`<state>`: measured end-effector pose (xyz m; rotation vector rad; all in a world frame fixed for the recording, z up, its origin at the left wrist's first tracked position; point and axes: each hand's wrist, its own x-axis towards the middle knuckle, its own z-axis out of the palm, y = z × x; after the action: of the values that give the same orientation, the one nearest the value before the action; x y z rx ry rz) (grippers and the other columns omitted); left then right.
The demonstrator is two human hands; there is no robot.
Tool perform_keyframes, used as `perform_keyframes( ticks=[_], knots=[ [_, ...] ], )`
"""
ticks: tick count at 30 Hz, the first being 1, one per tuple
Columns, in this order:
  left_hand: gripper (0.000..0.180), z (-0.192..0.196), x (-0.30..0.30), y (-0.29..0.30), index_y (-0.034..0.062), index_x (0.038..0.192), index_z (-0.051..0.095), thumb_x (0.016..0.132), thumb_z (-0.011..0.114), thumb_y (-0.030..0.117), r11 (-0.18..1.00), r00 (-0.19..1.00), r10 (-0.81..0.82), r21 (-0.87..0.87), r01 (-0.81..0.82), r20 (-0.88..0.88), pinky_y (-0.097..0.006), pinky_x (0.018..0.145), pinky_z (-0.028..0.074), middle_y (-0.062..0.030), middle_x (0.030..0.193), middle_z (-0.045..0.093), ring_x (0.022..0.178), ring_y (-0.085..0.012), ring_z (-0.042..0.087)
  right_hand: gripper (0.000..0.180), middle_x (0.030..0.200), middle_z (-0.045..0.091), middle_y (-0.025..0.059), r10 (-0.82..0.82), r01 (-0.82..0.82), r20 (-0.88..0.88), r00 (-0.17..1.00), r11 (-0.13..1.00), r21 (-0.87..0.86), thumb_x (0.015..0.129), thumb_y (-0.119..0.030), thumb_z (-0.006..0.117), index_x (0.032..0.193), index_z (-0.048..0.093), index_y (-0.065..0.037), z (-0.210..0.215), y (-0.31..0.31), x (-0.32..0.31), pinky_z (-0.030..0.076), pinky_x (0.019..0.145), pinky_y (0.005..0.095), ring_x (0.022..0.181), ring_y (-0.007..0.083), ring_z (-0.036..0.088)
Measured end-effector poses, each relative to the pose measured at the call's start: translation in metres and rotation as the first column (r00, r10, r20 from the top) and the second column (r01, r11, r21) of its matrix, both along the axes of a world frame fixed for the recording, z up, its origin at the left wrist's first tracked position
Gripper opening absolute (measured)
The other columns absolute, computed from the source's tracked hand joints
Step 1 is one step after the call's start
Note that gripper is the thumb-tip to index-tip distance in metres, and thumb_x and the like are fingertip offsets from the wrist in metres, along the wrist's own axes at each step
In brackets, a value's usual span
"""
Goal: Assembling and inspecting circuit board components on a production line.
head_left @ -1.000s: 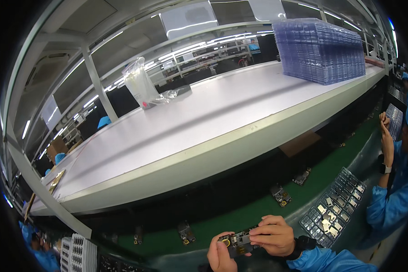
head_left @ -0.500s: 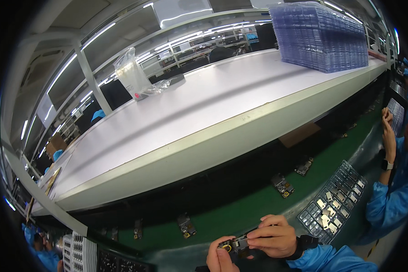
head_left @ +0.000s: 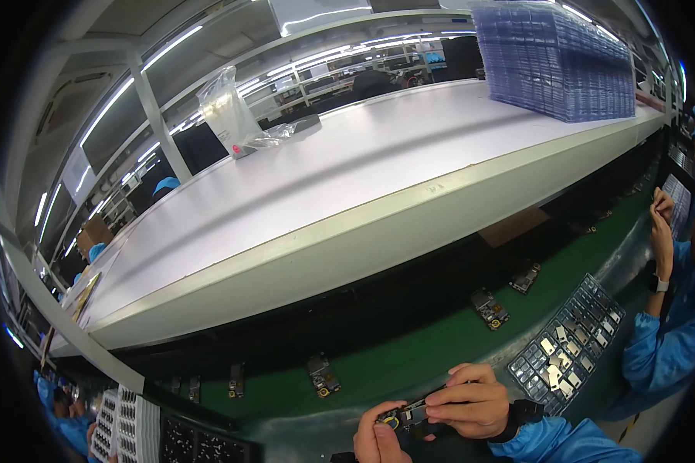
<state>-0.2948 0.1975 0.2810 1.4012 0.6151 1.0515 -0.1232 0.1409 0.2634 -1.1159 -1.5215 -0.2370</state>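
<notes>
At the far left edge, people in blue (head_left: 62,420) sit low in the scene, and just right of them black and white trays (head_left: 143,432) lie near the bottom edge. A white shelf (head_left: 324,201) runs from left to right above the line; on its far side stands a clear bag (head_left: 224,112), and at its right end a stack of blue trays (head_left: 556,62). Below the shelf a green belt (head_left: 432,351) carries small boards (head_left: 323,376), spaced well apart from one another, left to right along it.

At the near edge, centre, the left hand (head_left: 377,441) is closed on the left end of a small part (head_left: 405,417), thumb up against it. The right hand (head_left: 471,401), in a blue sleeve with a black wrist strap, is pinched on the same part from the right, fingers laid along its top. The part sits between both hands, just above the near edge of the belt; its detail is too small to tell.

Right of the hands a grey tray (head_left: 571,347) with rows of small pieces lies tilted on the belt's near side. At the far right a co-worker (head_left: 676,332) in blue holds both hands up by another tray.
</notes>
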Motion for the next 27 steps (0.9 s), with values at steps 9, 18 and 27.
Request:
perform_keyframes(
  ticks=[9, 18, 27],
  knots=[
    [0.022, 0.003, 0.009, -0.008, -0.0024, 0.112, 0.061, 0.103, 0.057, 0.017, 0.992, 0.993, 0.113, 0.053, -0.110, -0.044, -0.025, 0.071, 0.049, -0.0063, 0.092, 0.064, 0.078, -0.0130, 0.059, 0.026, 0.106, 0.075, -0.0088, -0.170, 0.176, 0.155, 0.973, 0.984, -0.029, 0.071, -0.017, 0.087, 0.096, 0.082, -0.021, 0.006, -0.012, -0.006, 0.052, 0.088, 0.0337, 0.098, 0.0165, 0.055],
    [0.020, -0.005, 0.010, -0.013, -0.0028, 0.110, 0.060, 0.101, 0.059, 0.015, 0.953, 0.979, 0.202, 0.227, -0.199, 0.009, -0.024, 0.066, 0.049, -0.0061, 0.089, 0.062, 0.074, -0.0119, 0.058, 0.031, 0.113, 0.073, -0.0128, -0.125, 0.128, 0.177, 0.976, 0.992, 0.000, 0.073, -0.011, 0.084, 0.102, 0.080, -0.023, 0.012, -0.021, -0.004, 0.051, 0.091, 0.0331, 0.101, 0.0154, 0.052],
    [0.020, -0.006, 0.010, -0.011, -0.0031, 0.111, 0.059, 0.101, 0.058, 0.013, 0.949, 0.981, 0.195, 0.251, -0.191, 0.007, -0.025, 0.070, 0.048, -0.0079, 0.094, 0.062, 0.076, -0.0129, 0.057, 0.031, 0.114, 0.073, -0.0120, -0.083, 0.095, 0.207, 0.975, 0.994, -0.046, 0.074, -0.012, 0.083, 0.103, 0.080, -0.022, 0.012, -0.020, 0.000, 0.049, 0.093, 0.0336, 0.104, 0.0164, 0.051]
  ],
)
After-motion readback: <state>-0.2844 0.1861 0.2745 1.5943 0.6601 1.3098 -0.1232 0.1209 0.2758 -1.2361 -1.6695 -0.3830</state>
